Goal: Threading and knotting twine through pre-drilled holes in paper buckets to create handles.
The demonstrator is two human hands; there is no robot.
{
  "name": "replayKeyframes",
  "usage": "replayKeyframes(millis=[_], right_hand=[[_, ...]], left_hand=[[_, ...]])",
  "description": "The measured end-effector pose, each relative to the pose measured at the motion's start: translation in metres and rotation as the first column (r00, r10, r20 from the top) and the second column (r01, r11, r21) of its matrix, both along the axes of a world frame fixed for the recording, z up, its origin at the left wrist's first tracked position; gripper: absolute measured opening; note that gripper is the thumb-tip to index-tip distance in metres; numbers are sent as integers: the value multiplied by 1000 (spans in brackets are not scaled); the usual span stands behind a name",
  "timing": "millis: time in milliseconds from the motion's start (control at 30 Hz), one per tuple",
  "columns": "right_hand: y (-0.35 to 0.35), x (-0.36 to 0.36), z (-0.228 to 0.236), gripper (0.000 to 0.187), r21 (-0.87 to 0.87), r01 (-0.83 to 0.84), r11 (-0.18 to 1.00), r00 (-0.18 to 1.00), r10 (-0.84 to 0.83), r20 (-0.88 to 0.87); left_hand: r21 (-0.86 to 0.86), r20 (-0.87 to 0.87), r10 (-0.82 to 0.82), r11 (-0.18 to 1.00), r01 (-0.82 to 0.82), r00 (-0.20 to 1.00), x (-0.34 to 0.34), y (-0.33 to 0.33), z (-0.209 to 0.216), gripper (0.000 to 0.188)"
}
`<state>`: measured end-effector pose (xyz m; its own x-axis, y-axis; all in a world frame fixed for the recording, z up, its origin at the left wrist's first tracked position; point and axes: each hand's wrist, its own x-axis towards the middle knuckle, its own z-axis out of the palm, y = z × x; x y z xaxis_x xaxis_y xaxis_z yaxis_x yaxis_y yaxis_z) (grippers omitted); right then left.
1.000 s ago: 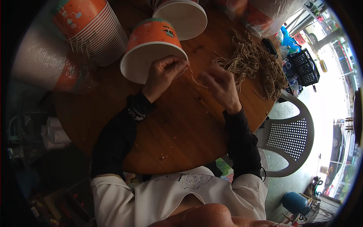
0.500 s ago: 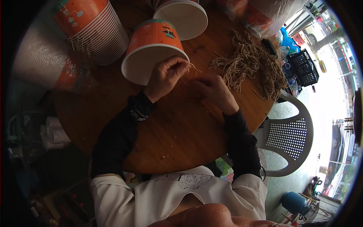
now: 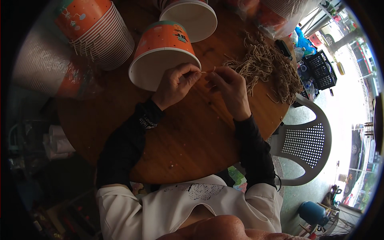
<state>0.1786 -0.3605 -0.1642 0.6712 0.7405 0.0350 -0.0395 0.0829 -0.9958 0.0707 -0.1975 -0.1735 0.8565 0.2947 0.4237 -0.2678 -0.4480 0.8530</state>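
Observation:
An orange paper bucket (image 3: 165,38) with a teal band lies tilted on the table, its white open mouth facing me. At the right part of its rim my left hand (image 3: 175,86) is closed in a pinch on a thin tan string. Just to the right, my right hand (image 3: 231,89) has thumb and forefinger together on the string (image 3: 205,72), of which a short piece shows between the two hands. Whether the string passes through the rim is hidden by my left fingers. A loose heap of tan strings (image 3: 266,66) lies to the right of my right hand.
A tall nested stack of orange buckets (image 3: 105,38) leans at the far left, beside plastic-wrapped ones (image 3: 52,64). Another white-mouthed bucket (image 3: 192,20) lies behind. More wrapped buckets (image 3: 282,18) stand far right. A grey plastic chair (image 3: 304,146) is by the round wooden table (image 3: 188,148).
My right hand, blurred and slightly lower before, has risen to the string, and its fingertips now pinch it beside my left hand. My left hand and the bucket have hardly moved.

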Motion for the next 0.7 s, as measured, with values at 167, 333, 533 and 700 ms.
replayKeyframes(millis=[167, 333, 533, 700], right_hand=[[-1, 0, 5, 22, -33, 24, 999, 999, -23, 40], [-1, -1, 7, 21, -13, -17, 1000, 997, 16, -75], [3, -10, 11, 16, 9, -15, 1000, 998, 15, -60], [-2, -6, 11, 18, 2, 37, 999, 996, -37, -87]], left_hand=[[96, 41, -7, 995, 3, 999, -1, -2, 3, 9], [156, 36, 2, 988, -7, 999, -1, -4, 3, 13], [92, 33, 11, 996, -14, 999, -2, -6, 1, 12], [57, 0, 12, 998, -12, 1000, -1, -7, 3, 10]])
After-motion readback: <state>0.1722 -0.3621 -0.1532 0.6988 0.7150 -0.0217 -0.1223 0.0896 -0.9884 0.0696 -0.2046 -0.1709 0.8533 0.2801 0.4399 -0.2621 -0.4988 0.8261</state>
